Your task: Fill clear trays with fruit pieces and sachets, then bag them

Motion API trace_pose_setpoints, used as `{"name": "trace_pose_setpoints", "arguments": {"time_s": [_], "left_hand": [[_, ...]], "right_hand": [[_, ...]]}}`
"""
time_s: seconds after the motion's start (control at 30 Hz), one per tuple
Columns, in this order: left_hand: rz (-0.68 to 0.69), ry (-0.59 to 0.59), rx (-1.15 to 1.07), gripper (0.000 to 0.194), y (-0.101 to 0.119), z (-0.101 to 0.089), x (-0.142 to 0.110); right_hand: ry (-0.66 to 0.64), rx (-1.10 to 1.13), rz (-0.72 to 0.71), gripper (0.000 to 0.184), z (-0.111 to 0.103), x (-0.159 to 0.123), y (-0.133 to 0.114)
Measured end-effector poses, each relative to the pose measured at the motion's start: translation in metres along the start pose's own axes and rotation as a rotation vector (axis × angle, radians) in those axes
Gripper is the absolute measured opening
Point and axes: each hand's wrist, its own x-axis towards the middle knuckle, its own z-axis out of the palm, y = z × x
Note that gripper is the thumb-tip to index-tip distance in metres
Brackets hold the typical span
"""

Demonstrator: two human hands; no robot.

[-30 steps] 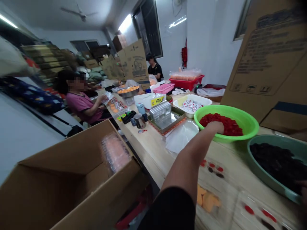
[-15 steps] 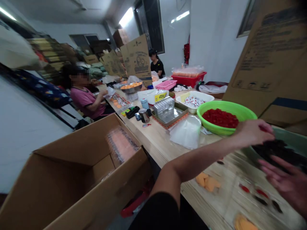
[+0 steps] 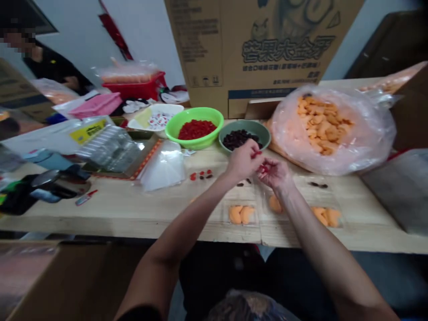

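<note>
My left hand and my right hand meet above the wooden table, both pinching small red candy pieces. Below them lie clear plastic trays holding orange slices and a few red and dark pieces. Just behind my hands stand a green bowl of red pieces and a grey-green bowl of dark pieces. A big clear bag of orange slices sits to the right.
A large cardboard box stands behind the bowls. A stack of clear trays on a metal tray, a plastic bag, a white dish of sachets and red and pink baskets lie left. A person in black is at far left.
The view has swung right from the open carton to the table. My left hand has left the green bowl and joined my right hand over the trays.
</note>
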Motion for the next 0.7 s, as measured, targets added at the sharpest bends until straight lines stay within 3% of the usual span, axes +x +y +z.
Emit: {"name": "trace_pose_setpoints", "arguments": {"time_s": [0.1, 0.2, 0.27, 0.37, 0.43, 0.5, 0.63, 0.7], "left_hand": [[-0.139, -0.009, -0.276, 0.026, -0.016, -0.020, 0.001], [-0.359, -0.108, -0.465, 0.019, -0.038, -0.032, -0.009], [-0.479, -0.112, -0.526, 0.021, -0.051, -0.030, -0.018], [-0.553, -0.097, -0.552, 0.018, -0.062, -0.018, -0.027], [-0.561, -0.097, -0.513, 0.014, -0.066, -0.013, -0.030], [-0.517, -0.069, -0.363, 0.010, -0.071, -0.014, -0.032], [-0.343, -0.063, 0.099, 0.008, -0.083, -0.029, -0.037], [-0.306, -0.088, 0.197, 0.009, -0.088, -0.035, -0.040]], "right_hand": [[-0.041, 0.009, 0.094, 0.033, -0.019, -0.023, -0.024], [-0.078, -0.244, 0.141, 0.032, -0.028, -0.039, -0.028], [-0.041, -0.507, 0.081, 0.027, -0.024, -0.042, -0.018], [0.023, -1.001, -0.129, 0.024, -0.007, -0.034, 0.000], [0.035, -1.393, -0.218, 0.026, 0.006, -0.027, 0.010], [0.042, -1.681, -0.219, 0.027, 0.014, -0.023, 0.017], [0.022, -1.846, -0.229, 0.027, 0.021, -0.024, 0.026], [-0.010, -1.894, -0.246, 0.026, 0.023, -0.028, 0.028]]}}
